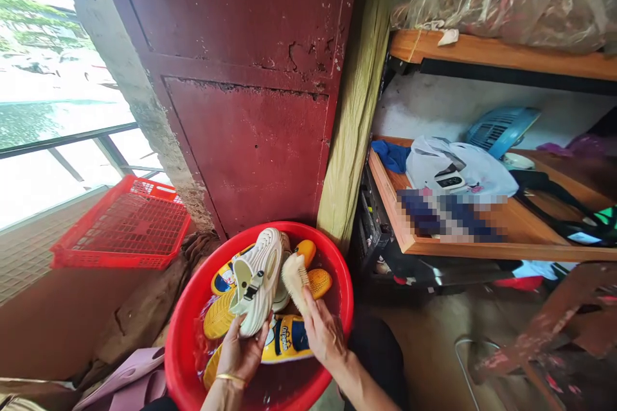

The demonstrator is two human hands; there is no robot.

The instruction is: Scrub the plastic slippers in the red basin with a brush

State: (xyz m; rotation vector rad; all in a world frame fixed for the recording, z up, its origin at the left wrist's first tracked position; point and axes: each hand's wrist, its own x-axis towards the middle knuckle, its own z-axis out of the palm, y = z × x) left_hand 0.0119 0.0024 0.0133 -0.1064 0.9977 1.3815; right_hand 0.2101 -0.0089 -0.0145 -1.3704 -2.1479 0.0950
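A white clog with a black buckle is gripped near its lower end by my left hand, which wears a gold bangle. My right hand holds a cream scrubbing brush by its handle, bristles toward the clog. Both hands are above a red basin of water. In the basin lie several yellow slippers, among them a yellow and navy one below the hands and a plain yellow one at the left. Another pale shoe is partly hidden behind the clog.
A red plastic crate sits at the left. Pink slippers lie by the basin's lower left. Behind the basin stands a dark red door. On the right, a wooden tray shelf holds a bag and a blue fan.
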